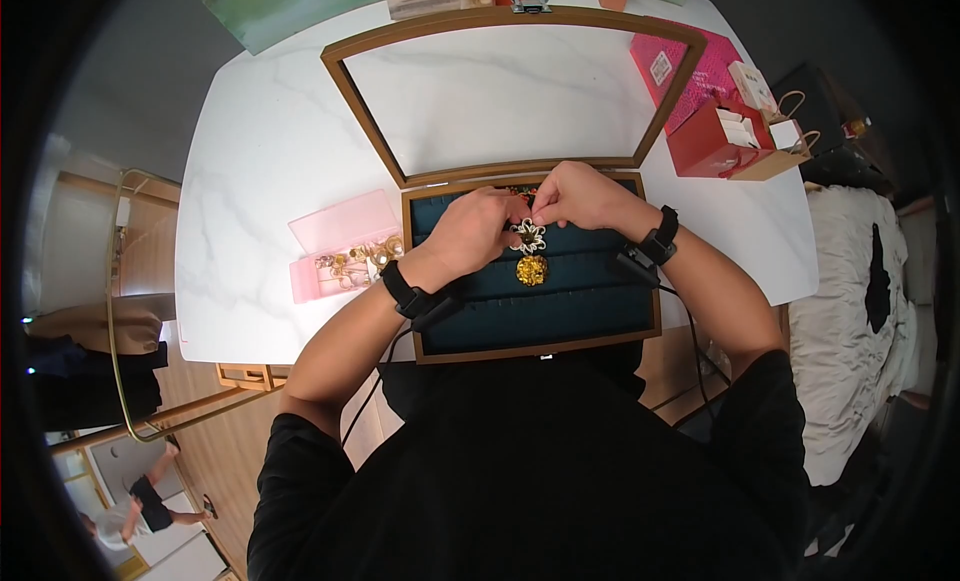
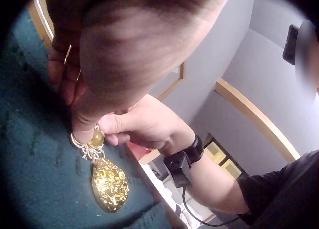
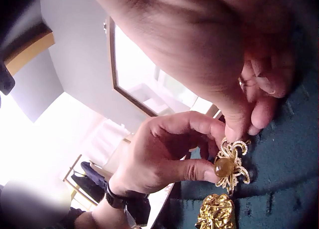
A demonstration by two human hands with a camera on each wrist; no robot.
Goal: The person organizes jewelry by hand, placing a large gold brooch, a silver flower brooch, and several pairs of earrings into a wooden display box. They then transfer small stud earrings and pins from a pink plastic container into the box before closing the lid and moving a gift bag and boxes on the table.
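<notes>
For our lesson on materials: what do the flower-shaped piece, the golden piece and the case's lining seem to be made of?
Flower-shaped piece: probably metal with tiny stones, given its sparkle; its glossy amber centre could be stone, glass or resin.
Golden piece: metal or metallic coating, from its crinkled, bright shine.
Lining: likely velvet-like fabric, matte and soft-looking.

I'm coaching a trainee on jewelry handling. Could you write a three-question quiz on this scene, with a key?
1. True or false: the lid of the case stands open.
2. Which thing do the left hand and right hand both touch?
a) the gold lump
b) the brooch
c) the red bag
3. Fill in: from the wearer's seat, the pale pink box sits to the ___ of the case.

Key: 1. True. 2. b. 3. Left.
</notes>
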